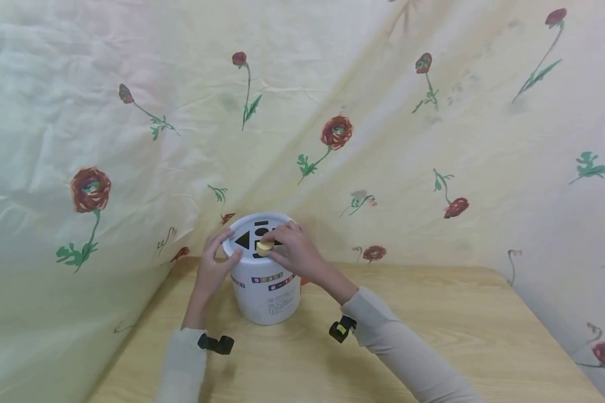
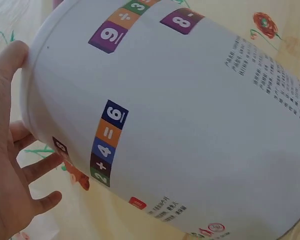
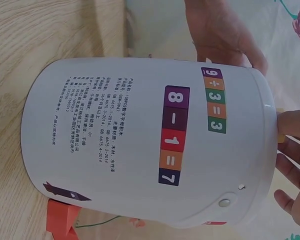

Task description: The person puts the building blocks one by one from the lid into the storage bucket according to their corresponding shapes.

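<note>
A white bucket (image 1: 266, 296) stands upright on the table, its lid (image 1: 237, 228) cut with dark shaped holes, including a triangle. My right hand (image 1: 294, 249) pinches a small pale yellow block (image 1: 265, 247) between thumb and fingers, right at the lid's front holes. The block's lower end is hidden against the lid, and only a sliver of it shows in the right wrist view. My left hand (image 1: 214, 263) rests on the left of the rim, thumb at the front. In the left wrist view its other fingers (image 2: 42, 170) spread loosely beside the wall.
Number stickers such as a sum strip (image 2: 107, 142) and small print cover the bucket. An orange-red piece (image 3: 62, 220) lies by its base on the right. The wooden table (image 1: 408, 324) extends rightward, and flowered cloth (image 1: 292, 84) hangs behind and at the sides.
</note>
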Action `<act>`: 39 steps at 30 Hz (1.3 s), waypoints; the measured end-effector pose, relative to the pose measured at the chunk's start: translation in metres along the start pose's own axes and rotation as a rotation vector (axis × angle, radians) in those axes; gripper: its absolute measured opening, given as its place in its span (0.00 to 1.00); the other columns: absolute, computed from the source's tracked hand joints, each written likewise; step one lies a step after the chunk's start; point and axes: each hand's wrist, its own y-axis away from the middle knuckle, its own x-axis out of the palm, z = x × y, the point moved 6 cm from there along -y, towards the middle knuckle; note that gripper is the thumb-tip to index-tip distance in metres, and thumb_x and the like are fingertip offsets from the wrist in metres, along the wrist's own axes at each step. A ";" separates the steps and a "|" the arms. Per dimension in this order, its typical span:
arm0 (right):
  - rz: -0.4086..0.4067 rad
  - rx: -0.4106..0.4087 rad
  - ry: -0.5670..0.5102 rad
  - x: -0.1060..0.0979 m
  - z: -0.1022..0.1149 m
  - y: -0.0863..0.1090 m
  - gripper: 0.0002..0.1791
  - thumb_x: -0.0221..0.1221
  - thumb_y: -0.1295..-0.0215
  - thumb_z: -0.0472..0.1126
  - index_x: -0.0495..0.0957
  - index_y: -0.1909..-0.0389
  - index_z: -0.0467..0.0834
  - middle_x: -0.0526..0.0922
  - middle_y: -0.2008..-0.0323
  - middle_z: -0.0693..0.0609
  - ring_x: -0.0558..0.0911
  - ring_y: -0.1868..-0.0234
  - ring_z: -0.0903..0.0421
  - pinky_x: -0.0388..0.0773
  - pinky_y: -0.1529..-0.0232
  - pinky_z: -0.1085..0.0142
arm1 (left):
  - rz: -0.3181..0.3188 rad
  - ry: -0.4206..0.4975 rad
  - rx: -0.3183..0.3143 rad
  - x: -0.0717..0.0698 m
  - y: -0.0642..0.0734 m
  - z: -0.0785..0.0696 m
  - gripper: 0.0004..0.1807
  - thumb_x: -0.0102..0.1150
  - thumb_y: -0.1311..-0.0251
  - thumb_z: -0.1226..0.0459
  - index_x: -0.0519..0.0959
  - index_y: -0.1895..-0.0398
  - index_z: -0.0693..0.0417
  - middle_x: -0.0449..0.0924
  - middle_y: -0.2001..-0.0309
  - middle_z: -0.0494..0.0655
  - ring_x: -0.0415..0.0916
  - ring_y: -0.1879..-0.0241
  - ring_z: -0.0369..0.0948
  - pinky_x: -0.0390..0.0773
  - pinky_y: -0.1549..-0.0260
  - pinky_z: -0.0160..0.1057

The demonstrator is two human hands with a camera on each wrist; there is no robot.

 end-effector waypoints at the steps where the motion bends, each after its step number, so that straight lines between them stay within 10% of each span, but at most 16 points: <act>1: 0.001 0.000 0.003 0.000 0.000 0.000 0.15 0.70 0.40 0.39 0.84 0.51 0.47 0.87 0.51 0.52 0.75 0.49 0.53 0.71 0.42 0.53 | -0.010 -0.001 0.007 0.000 0.000 0.000 0.33 0.63 0.35 0.52 0.69 0.27 0.45 0.60 0.23 0.46 0.53 0.22 0.51 0.49 0.25 0.69; 39: 0.005 -0.086 -0.057 0.001 -0.003 -0.002 0.13 0.70 0.39 0.39 0.87 0.53 0.46 0.90 0.53 0.53 0.78 0.54 0.56 0.70 0.50 0.63 | -0.080 0.109 -0.010 0.007 0.004 0.006 0.30 0.58 0.33 0.53 0.69 0.27 0.42 0.59 0.24 0.45 0.54 0.24 0.49 0.52 0.26 0.65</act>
